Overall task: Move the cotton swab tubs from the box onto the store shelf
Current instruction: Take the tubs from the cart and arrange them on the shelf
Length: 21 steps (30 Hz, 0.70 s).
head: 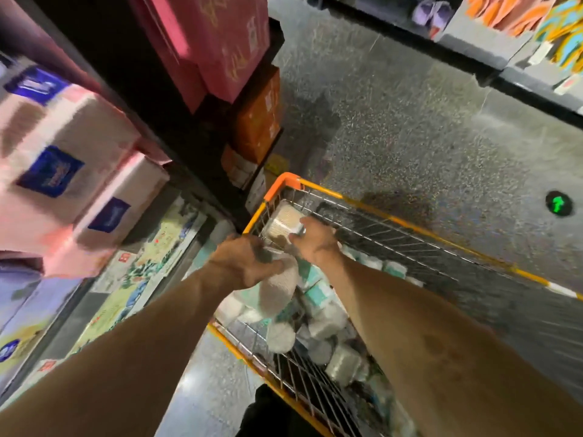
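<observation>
Both hands are down in the far-left corner of the orange-rimmed wire cart (315, 187). The right hand (315, 239) grips a clear cotton swab tub (282, 222) by the cart wall. The left hand (249, 260) seems to clutch a whitish tub (279, 291), but it's pretty blurry. More tubs (328, 323) are piled nearer in the cart, and the shelf (189, 137) is off to the left.

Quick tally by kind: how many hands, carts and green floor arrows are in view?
Hands: 2, left hand and right hand, the right gripping a tub
Cart: 1
Green floor arrow: 1
Total: 4
</observation>
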### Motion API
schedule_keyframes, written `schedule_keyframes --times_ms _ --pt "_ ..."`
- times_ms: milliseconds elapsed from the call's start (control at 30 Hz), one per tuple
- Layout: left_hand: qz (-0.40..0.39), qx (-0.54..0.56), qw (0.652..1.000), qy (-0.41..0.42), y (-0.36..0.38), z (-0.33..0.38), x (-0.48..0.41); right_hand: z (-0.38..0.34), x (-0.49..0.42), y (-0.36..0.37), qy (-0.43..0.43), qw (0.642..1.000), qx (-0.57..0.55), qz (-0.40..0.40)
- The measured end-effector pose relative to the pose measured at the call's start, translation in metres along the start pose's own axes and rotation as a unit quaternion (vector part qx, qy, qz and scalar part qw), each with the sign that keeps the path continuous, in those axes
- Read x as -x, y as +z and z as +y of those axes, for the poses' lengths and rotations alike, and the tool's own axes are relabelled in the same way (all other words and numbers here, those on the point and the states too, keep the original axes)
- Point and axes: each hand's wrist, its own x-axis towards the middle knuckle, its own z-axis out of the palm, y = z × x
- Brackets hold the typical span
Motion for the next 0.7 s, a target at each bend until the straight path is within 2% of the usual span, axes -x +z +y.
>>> schedule_keyframes --times_ms 167,333,533,700 --pt "-0.083 -0.086 0.993 0.017 -0.012 0.009 -0.037 0.0 -0.051 0.025 -0.072 0.977 0.198 -0.02" --pt "-0.103 -0.118 0.987 0.03 -0.009 0.014 -0.046 0.007 -0.075 0.044 -0.076 0.958 0.276 -0.016" --pt "-0.081 -0.065 0.994 0.017 0.0 0.003 -0.04 0.008 -0.074 0.044 -0.066 0.966 0.251 -0.02" --pt "-0.057 -0.104 0.993 0.023 -0.007 0.01 -0.011 0.008 -0.045 0.024 -0.001 0.988 0.153 -0.016"
